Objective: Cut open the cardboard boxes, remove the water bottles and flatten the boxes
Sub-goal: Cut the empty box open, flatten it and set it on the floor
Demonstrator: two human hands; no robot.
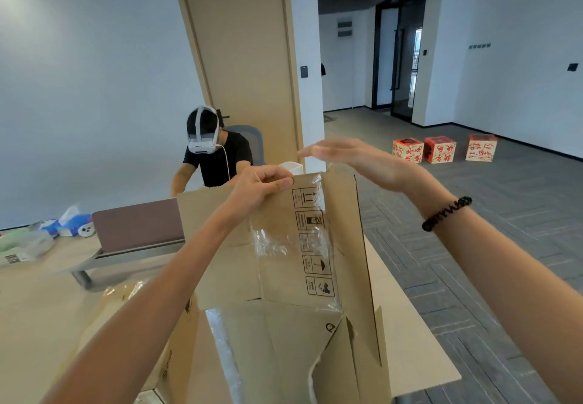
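At 9 o'clock, on the table [34,315], lies a blue and white tissue pack [71,223], and just beside it stands a brown-purple divider panel [138,223]. Behind the panel, toward 11 o'clock, a person [220,163] in a black shirt sits with a white headset [202,144].

Near the centre, the left hand [262,187] pinches the top edge of the opened cardboard box [227,246] with thumb and curled fingers. The box stands on the table from the centre down to 6 o'clock, with one tall flap upright. This flap carries printed handling symbols and wrinkled clear tape [274,242].

At 1 o'clock the right hand [347,157] hovers just above the box edge, flat, fingers straight, holding nothing. A black bracelet [446,214] is on its wrist.

At 2 o'clock, well apart on the grey floor [473,246], three red and cream cubes [440,150] stand in a row.
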